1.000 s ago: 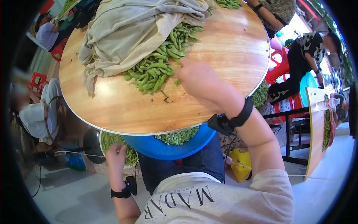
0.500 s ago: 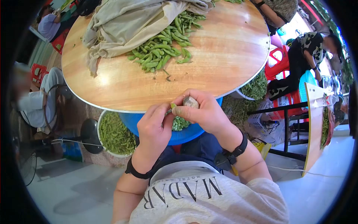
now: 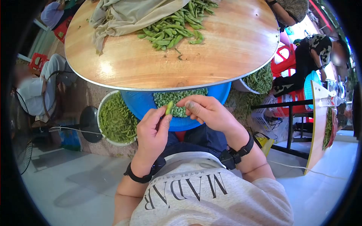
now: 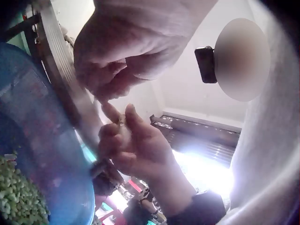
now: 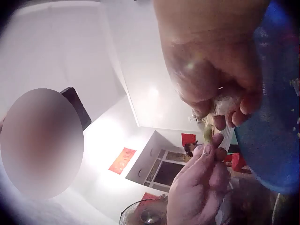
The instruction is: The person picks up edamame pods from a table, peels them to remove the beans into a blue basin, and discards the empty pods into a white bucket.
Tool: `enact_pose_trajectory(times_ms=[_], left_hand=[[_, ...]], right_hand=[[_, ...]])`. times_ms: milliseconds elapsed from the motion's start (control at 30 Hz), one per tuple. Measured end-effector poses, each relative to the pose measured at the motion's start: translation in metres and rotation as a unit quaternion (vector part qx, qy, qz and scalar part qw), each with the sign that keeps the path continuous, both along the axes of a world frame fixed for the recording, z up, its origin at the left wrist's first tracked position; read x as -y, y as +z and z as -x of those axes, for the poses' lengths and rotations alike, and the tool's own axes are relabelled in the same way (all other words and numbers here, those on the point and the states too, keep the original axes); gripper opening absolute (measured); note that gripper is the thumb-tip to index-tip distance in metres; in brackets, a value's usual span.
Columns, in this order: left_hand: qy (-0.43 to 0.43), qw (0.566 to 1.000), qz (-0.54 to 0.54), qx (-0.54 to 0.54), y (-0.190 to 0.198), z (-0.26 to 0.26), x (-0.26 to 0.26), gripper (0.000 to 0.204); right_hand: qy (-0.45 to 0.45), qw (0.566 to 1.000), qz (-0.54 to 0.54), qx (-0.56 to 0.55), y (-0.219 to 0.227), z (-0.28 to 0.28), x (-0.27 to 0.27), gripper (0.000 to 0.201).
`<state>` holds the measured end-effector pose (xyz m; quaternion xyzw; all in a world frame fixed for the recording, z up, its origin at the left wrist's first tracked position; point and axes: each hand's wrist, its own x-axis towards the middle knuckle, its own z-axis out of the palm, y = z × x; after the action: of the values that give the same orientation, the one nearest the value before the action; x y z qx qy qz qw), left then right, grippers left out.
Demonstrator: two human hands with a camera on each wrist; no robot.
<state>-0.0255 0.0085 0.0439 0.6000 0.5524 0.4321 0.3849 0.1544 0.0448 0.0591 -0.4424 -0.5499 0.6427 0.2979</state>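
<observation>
My left hand (image 3: 152, 130) pinches a green soybean pod (image 3: 169, 108) between thumb and fingers, above the blue basin (image 3: 177, 125). The right hand (image 3: 209, 113) is just to its right, index finger and thumb close beside the pod. A pale, wrap-like covering (image 5: 226, 103) shows among the right hand's bent fingers in the right wrist view; whether those fingers grip anything I cannot tell. Underneath, shelled green beans (image 3: 162, 100) lie in the basin. On the round wooden table (image 3: 124, 73) ahead, a heap of unshelled pods (image 3: 171, 32) spills from under a beige cloth (image 3: 130, 17).
A white tub of green pods or husks (image 3: 118, 120) stands left of the basin, and another full tub (image 3: 258, 81) is under the table's right edge. People sit on both sides. A black-framed table (image 3: 290, 124) stands at right, a fan (image 3: 24, 150) at left.
The right hand has drawn back from the table's pod heap, and the left has come up beside it over the basin. Since then, the pod shows in the left fingers. The view has tipped downward.
</observation>
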Motion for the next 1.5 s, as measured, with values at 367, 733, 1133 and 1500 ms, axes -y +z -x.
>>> enact_pose_trajectory(times_ms=[367, 733, 1133, 1500], left_hand=[[-0.012, 0.995, -0.068, -0.071, 0.002, -0.002, 0.002, 0.019], [-0.004, 0.996, -0.057, -0.071, 0.001, -0.001, -0.001, 0.016], [0.035, 0.847, 0.308, 0.432, -0.035, 0.000, -0.002, 0.015], [0.006, 0.865, 0.341, 0.367, -0.060, -0.001, -0.012, 0.013]], right_hand=[[0.019, 0.989, 0.121, -0.088, -0.010, 0.021, 0.004, 0.037], [-0.012, 0.996, 0.076, -0.035, -0.014, 0.030, 0.001, 0.030], [-0.038, 0.990, -0.113, 0.075, -0.049, 0.030, 0.012, 0.021], [-0.054, 0.991, -0.061, 0.104, -0.075, 0.017, 0.004, 0.021]])
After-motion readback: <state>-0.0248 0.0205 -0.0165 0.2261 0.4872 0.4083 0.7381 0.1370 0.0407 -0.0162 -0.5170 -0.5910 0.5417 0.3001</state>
